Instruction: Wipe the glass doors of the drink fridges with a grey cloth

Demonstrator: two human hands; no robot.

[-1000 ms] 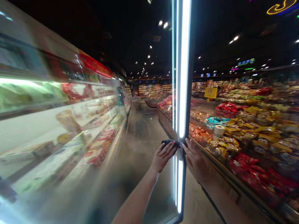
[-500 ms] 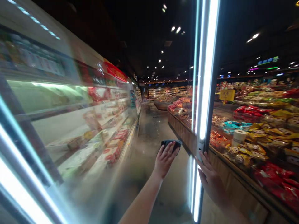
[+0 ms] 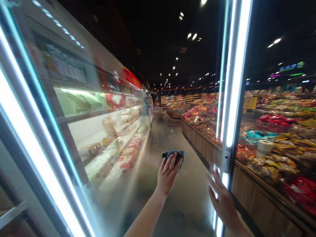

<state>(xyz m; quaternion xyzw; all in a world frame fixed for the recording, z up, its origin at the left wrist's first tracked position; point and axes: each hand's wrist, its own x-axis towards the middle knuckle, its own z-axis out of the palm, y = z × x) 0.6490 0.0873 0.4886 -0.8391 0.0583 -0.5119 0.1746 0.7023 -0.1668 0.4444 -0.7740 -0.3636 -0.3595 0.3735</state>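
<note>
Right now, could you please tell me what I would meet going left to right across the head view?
Left light strip, red banner, left hand on dark cloth, right hand, white roll, lower-right red packets.

A transparent glass pane [image 3: 118, 197], fogged toward its lower left, blocks the way forward. The slanting white-lit door frame [image 3: 27, 128] bounds its left edge, the upright white-lit metal frame [image 3: 239, 82] its right. Across the pane's face, sideways room lies between the left hand [image 3: 168, 174], behind a folded dark-blue cloth [image 3: 181, 154], and the right hand [image 3: 222, 194], which occupies the space just beside the right edge. Past that edge, a long brown wooden-sided display bin [image 3: 254, 191] stands in the way.
</note>
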